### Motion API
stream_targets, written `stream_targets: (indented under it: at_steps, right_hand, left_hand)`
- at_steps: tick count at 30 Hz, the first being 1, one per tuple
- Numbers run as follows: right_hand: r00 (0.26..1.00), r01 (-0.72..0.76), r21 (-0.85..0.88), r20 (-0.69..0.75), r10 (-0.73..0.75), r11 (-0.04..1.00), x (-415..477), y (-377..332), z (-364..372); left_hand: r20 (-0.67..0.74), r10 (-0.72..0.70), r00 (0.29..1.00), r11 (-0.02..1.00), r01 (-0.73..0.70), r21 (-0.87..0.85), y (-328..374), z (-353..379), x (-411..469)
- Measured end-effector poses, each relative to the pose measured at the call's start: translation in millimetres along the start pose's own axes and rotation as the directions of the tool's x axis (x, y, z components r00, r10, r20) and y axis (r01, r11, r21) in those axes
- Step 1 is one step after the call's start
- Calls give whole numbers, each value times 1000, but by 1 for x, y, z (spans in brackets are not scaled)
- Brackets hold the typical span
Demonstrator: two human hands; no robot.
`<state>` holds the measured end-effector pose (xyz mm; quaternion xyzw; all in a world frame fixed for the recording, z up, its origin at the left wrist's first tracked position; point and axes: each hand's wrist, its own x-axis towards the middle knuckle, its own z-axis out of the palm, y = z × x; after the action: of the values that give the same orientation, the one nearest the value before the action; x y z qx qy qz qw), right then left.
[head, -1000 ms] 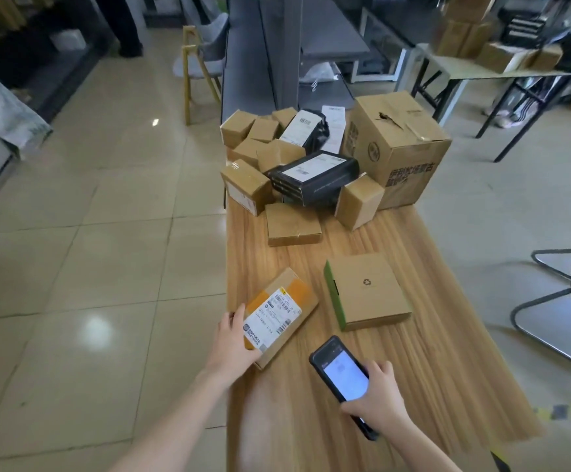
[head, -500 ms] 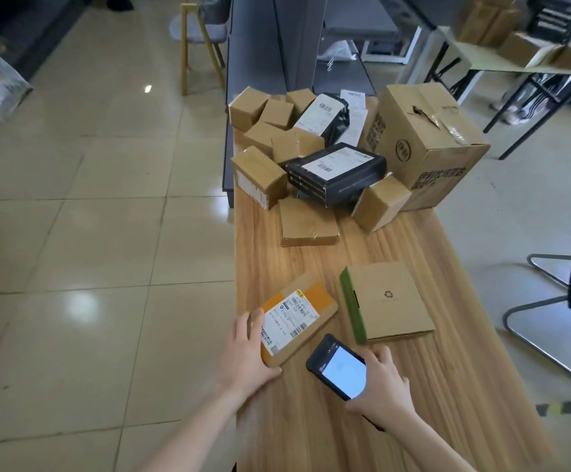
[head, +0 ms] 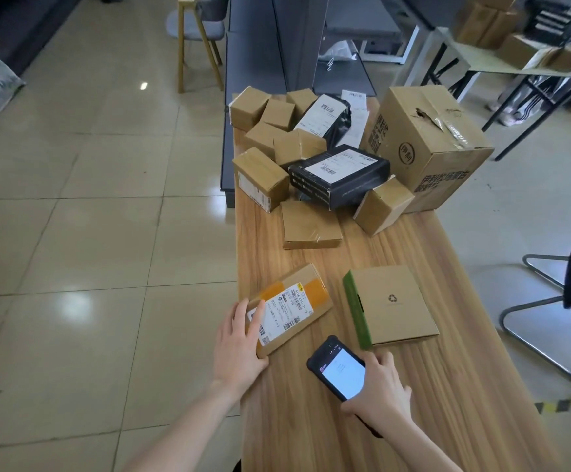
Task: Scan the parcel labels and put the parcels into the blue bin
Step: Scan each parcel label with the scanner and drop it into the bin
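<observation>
- The left hand [head: 240, 338] lies flat on the near-left end of the labelled parcel [head: 313, 289]. Its fingers are straight and its thumb sits against the near corner, so this is a pressing palm, not a closed grip.
- Half a second earlier its fingertips only reached the parcel's edge; now they cover the left part of the white label [head: 284, 311].
- The right hand [head: 379, 390] has its grip closed round the handheld scanner [head: 340, 371], lit screen up. The scanner's far end is just beside the parcel's near end, not touching it.
- The scanner sits much where it was half a second ago, and nearer the parcel than a second ago.
- The parcel lies flat on the wooden counter [head: 311, 430] near its left edge, with orange tape on both sides of the label.
- To its right, apart from it, lies a flat box [head: 396, 301] with a green side and a recycling mark.
- Farther off lies a flat brown parcel [head: 311, 226], then a pile of small brown boxes, a black box [head: 340, 172] and a large carton [head: 427, 144].
</observation>
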<state>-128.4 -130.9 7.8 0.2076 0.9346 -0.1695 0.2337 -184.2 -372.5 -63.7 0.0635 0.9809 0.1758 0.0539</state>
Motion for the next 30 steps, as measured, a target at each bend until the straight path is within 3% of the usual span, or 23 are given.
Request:
stream_targets:
  at_steps: [8, 17, 23, 30]
  right_hand:
    - [1000, -3, 21, 19, 2, 1000, -6, 0, 3]
    - [979, 181, 20, 90, -182, 983, -21, -11, 20]
    - [900, 406, 3, 168, -401, 914, -52, -16, 34]
    - [671, 678, 39, 373, -640, 734, -119, -6, 80]
  left_hand:
    - [-18, 14, 1000, 1000, -14, 0, -5, 5, -1]
    - [-64, -327, 943, 929, 309, -202, -25, -6, -74]
    - [-163, -563, 810, 805, 494, -327, -28, -16, -182]
    - [-197, -823, 534, 566, 733, -377, 10, 1, -360]
